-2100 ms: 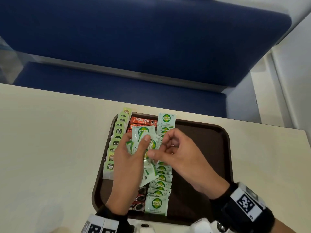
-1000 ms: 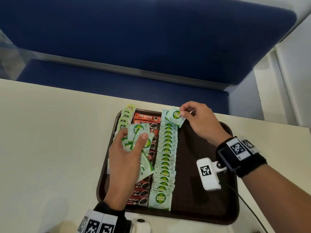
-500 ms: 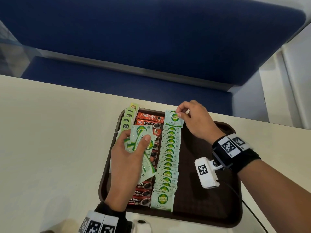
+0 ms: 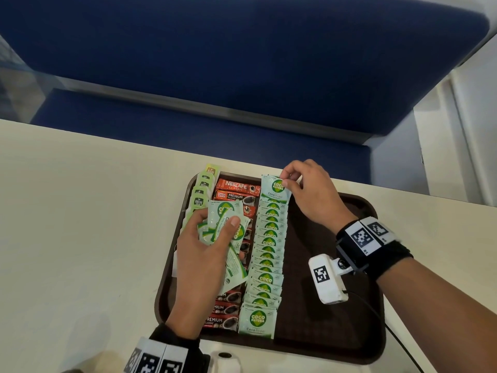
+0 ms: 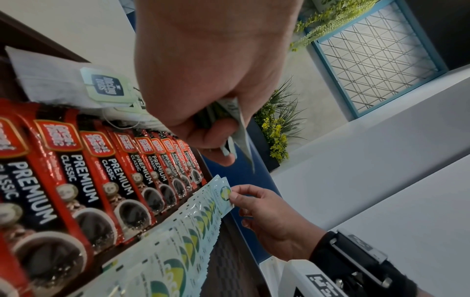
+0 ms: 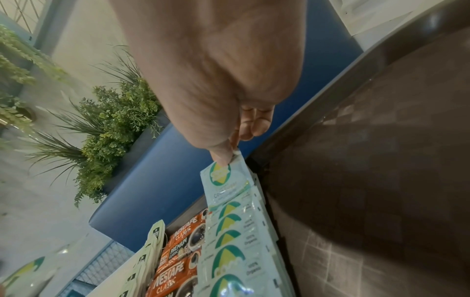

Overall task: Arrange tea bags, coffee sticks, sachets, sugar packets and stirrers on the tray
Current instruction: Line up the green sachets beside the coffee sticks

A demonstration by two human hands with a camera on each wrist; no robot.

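A dark brown tray (image 4: 330,313) lies on the cream table. It holds a column of tea bags (image 4: 200,196) at the left, red coffee sticks (image 4: 236,187) beside them and an overlapping column of green-and-white sugar packets (image 4: 269,243). My right hand (image 4: 309,192) pinches the top right corner of the farthest sugar packet (image 4: 275,188) at the tray's far rim; the pinched sugar packet (image 6: 223,180) shows in the right wrist view too. My left hand (image 4: 204,254) grips a fanned bunch of sugar packets (image 4: 228,227) above the coffee sticks (image 5: 106,180).
The tray's right half (image 4: 322,265) is bare. A blue bench seat (image 4: 242,76) runs behind the table's far edge. Bare table (image 4: 80,238) lies to the left of the tray. Potted plants (image 6: 109,124) stand beyond the bench.
My right hand took one sugar packet from the left hand's bunch, carried it to the far end of the sugar column and laid it flat there. The left hand stayed put.
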